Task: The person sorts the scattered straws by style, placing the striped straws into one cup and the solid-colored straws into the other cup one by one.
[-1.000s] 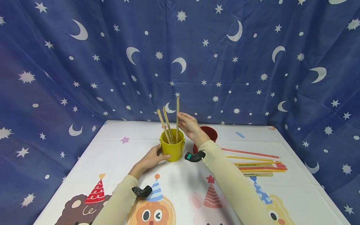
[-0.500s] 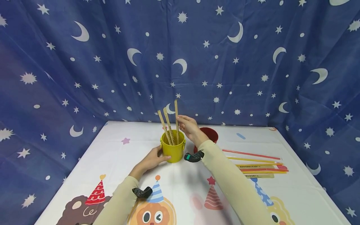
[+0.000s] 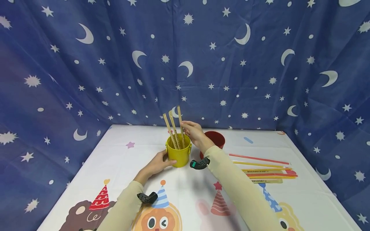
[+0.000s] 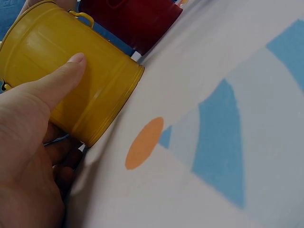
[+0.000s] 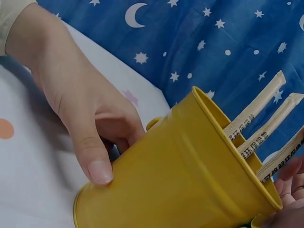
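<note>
A small yellow metal bucket stands upright on the table. My left hand grips its left side, the thumb lying across the front and the other fingers round behind. Inside the bucket two paper-wrapped straws lean to the left. Between thumb and fingertips my right hand pinches a third wrapped straw, whose lower end is in the bucket. Printed characters show on the wrappers in the right wrist view. Where the straws meet the bottom is hidden by the bucket wall.
A dark red bucket stands just right of the yellow one, partly behind my right wrist. Right of my forearm lie red straws, yellow straws and wrapped straws. A blue star-and-moon curtain hangs behind the table.
The straw in my right hand has sunk lower into the bucket, and its top has tilted left towards the other two. My left hand keeps its hold on the bucket.
</note>
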Demonstrator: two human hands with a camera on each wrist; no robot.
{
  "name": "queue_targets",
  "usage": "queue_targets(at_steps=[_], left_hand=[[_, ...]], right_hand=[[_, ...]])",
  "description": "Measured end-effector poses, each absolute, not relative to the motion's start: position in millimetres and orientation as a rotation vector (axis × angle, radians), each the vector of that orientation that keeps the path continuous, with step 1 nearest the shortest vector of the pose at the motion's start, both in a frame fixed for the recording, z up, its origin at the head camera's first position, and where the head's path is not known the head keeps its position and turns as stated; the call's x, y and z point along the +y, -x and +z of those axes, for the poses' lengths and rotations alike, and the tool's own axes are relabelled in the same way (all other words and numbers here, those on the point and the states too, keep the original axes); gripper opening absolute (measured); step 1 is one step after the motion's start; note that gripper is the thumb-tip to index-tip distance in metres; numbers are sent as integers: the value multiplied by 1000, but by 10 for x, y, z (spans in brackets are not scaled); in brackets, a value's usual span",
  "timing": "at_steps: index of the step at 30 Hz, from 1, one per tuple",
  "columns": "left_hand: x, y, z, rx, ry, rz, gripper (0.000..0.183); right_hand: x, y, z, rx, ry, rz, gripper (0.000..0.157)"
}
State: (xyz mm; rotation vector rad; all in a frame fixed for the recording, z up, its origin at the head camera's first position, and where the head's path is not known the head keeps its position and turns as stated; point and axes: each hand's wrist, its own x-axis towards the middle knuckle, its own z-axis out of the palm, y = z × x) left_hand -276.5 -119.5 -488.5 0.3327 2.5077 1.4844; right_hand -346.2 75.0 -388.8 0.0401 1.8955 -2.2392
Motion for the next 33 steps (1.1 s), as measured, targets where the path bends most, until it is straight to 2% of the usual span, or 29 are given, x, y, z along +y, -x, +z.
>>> queue_targets(at_steps=[5,15,26,33], left_hand=[[-1198,2753,-4894,2503,-340,1493,92],[-1208,2760,-4916,2482,-388,1522,91],[-1236,2774,-4879,2501,-409,1489,89],[-1226,2785,-4897,2489,-422,1497,87]], right_hand=[[763,3439,-3894,1915,-33,-2206,38],[923,3351,-3792,2213,87,-1999,35],[1231,3030,-3634,2370,280,-1939,33],[1463,2797,-3678,2356,364,-1939,33]])
